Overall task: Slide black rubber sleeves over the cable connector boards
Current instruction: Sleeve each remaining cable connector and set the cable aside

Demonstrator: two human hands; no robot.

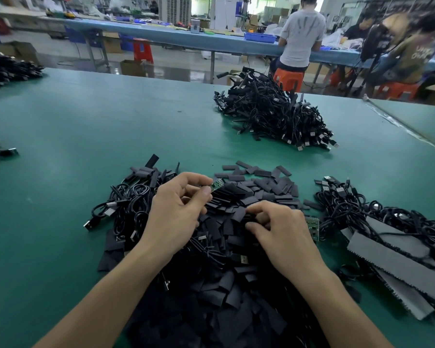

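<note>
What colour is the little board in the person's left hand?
The board is green, seen best in the head view.

Hardly anything here can be read. The clearest lettering is on the olive shirt [421, 55] of a person seated at the far right. It is white capitals in two rows, blurred. The upper row seems to start with "UN" and the lower with "OU"; the rest cannot be made out. The grey T-shirt [303, 31] of the person at the blue surface carries a dark streaked print with no legible letters. The green connector board [216, 185] above the sleeve heap [249, 197] and the second board [312, 227] at that heap's right edge bear tiny pale markings, too small to read. USB plugs [299, 147] at the near edge of the far cable heap [269, 109] show small marks, also unreadable.
</note>
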